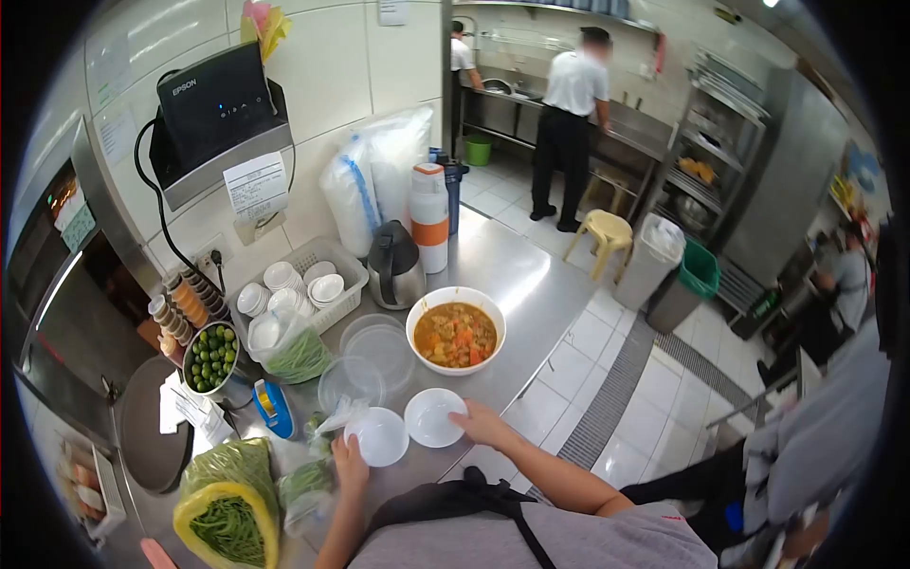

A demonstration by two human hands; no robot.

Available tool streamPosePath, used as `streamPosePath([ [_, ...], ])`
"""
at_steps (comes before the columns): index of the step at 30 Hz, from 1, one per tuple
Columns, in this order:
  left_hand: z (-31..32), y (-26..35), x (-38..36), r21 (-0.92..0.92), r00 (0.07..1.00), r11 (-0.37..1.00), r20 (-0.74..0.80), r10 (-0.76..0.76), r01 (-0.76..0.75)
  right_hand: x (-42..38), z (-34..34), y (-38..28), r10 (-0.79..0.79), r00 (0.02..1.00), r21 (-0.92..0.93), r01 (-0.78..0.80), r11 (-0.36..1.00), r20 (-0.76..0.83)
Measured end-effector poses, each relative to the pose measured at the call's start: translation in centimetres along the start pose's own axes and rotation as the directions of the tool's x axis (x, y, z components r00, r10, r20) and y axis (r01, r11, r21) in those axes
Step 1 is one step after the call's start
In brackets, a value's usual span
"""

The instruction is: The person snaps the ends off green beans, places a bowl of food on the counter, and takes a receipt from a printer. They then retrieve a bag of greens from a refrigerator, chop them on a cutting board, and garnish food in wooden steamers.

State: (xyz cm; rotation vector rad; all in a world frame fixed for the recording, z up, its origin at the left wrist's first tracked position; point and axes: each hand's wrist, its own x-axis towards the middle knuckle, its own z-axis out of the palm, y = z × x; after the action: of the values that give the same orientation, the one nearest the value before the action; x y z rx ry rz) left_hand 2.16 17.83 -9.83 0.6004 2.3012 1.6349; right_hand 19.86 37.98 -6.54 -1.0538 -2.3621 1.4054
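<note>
My left hand (pixel 351 463) grips the rim of a round white plastic bowl (pixel 379 437), fingers closed on its left edge. A second bowl (pixel 433 418) of the same kind is held by its right edge in my right hand (pixel 482 423). The two bowls are side by side over the steel counter, and both look empty. Just beyond them stands a large white bowl of stew (pixel 456 331) with orange chunks in a brown sauce. Clear round plastic lids (pixel 377 343) lie to its left. A clear bag (pixel 342 417) lies behind my left hand.
On the counter (pixel 502 256) are a steel jug (pixel 395 266), a basket of small cups (pixel 353 273), a pot of green limes (pixel 210 360), a blue tape dispenser (pixel 274 408) and a bag of green beans (pixel 227 517). Co-workers stand at the back sink (pixel 498 87) and on the right.
</note>
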Motion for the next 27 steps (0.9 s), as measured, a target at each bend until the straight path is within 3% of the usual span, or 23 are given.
streamPosePath([
  [2, 0.5, 0.8, -0.4, 0.005, 0.997, 0.999, -0.066, -0.040, 0.041, 0.2, -1.5, -2.3, 0.049, 0.984, 0.235, -0.089, 0.968, 0.170],
  [3, 0.6, 1.2, -0.7, 0.018, 0.995, 0.998, -0.078, -0.056, 0.057, 0.6, -2.5, -2.7, 0.047, 0.979, 0.225, -0.092, 0.970, 0.197],
  [5, 0.9, 1.8, -2.0, 0.037, 0.988, 0.993, -0.112, -0.111, 0.116, 1.4, -4.0, -3.3, -0.022, 0.910, 0.277, -0.102, 0.955, 0.413],
  [7, 1.4, 3.2, -2.7, -0.148, 0.968, 0.989, -0.245, -0.045, 0.009, 2.1, -5.0, -3.5, 0.003, 0.879, 0.197, -0.110, 0.974, 0.477],
  [10, 1.9, 4.9, -3.5, -0.107, 0.932, 0.994, -0.362, -0.018, -0.023, 4.0, -6.2, -2.3, -0.104, 0.845, -0.065, 0.161, 0.985, 0.524],
  [11, 2.0, 5.4, -3.5, -0.098, 0.929, 0.995, -0.368, -0.024, -0.013, 4.3, -6.7, -2.0, -0.105, 0.838, -0.058, 0.160, 0.985, 0.535],
  [13, 2.2, 6.0, -3.5, 0.101, 0.957, 0.995, -0.286, 0.039, -0.011, 4.6, -8.2, -3.6, -0.024, 0.774, -0.033, 0.057, 0.998, 0.633],
  [17, 3.1, 8.0, -3.2, 0.123, 0.969, 0.991, -0.248, -0.015, 0.047, 6.1, -6.0, -2.2, 0.010, 0.780, -0.070, 0.043, 0.997, 0.626],
  [19, 2.9, 8.2, -2.8, 0.087, 0.976, 0.995, -0.215, -0.031, 0.051, 5.6, -5.9, -3.1, -0.008, 0.791, -0.128, 0.109, 0.986, 0.612],
  [24, 2.1, 6.1, -2.9, -0.008, 0.953, 1.000, -0.303, -0.007, 0.005, 5.3, -7.0, -3.4, -0.038, 0.800, 0.034, 0.022, 0.999, 0.599],
  [27, 1.9, 6.8, -2.6, 0.092, 0.947, 0.996, -0.321, 0.021, 0.009, 5.3, -6.0, -3.0, -0.016, 0.815, 0.079, -0.036, 0.996, 0.579],
])
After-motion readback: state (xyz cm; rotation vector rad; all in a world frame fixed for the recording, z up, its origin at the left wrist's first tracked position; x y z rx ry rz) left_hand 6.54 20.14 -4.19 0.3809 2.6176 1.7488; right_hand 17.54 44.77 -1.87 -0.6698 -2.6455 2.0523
